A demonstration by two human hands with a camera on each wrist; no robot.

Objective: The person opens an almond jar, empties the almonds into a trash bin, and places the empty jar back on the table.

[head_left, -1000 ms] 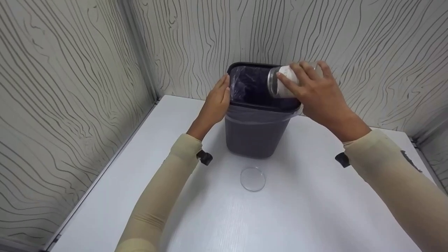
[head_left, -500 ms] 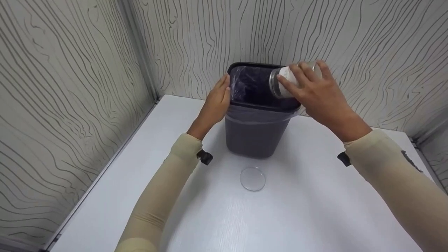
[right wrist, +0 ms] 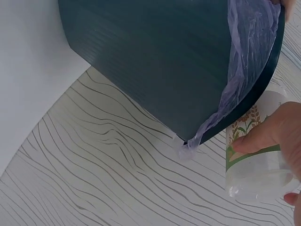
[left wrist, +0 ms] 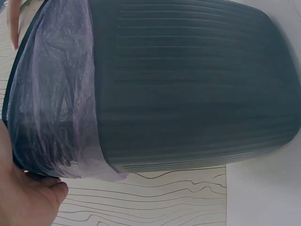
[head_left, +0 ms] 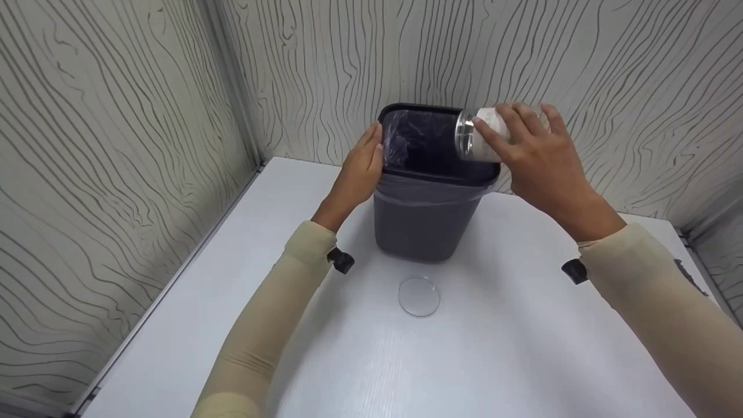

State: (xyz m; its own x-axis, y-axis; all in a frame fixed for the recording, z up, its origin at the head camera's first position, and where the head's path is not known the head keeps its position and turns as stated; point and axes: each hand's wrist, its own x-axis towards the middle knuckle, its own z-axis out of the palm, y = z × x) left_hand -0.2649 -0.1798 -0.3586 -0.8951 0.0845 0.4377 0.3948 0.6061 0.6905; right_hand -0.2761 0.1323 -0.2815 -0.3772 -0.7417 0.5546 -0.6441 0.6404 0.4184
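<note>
A dark grey trash can (head_left: pixel 421 226), lined with a thin clear bag (head_left: pixel 432 194), stands on the white table. My right hand (head_left: pixel 540 157) grips a clear jar (head_left: pixel 469 145) lying sideways, its mouth over the can's right rim. In the right wrist view, the jar (right wrist: pixel 258 174) has a white and green label with plant drawings. My left hand (head_left: pixel 360 171) rests with extended fingers against the can's left rim; the left wrist view shows this hand (left wrist: pixel 28 197) beside the bag's folded edge. The inside of the can is too dark to read.
A round transparent lid (head_left: pixel 419 296) lies flat on the white table (head_left: pixel 371 360), in front of the can. Walls with a wood-line pattern (head_left: pixel 325 69) rise behind and at the left. A black wrist mount sits on each sleeve.
My right hand has drawn the jar slightly to the right, and the jar's mouth now looks clearer instead of dark grey. My left hand, the trash can and the lid have stayed put.
</note>
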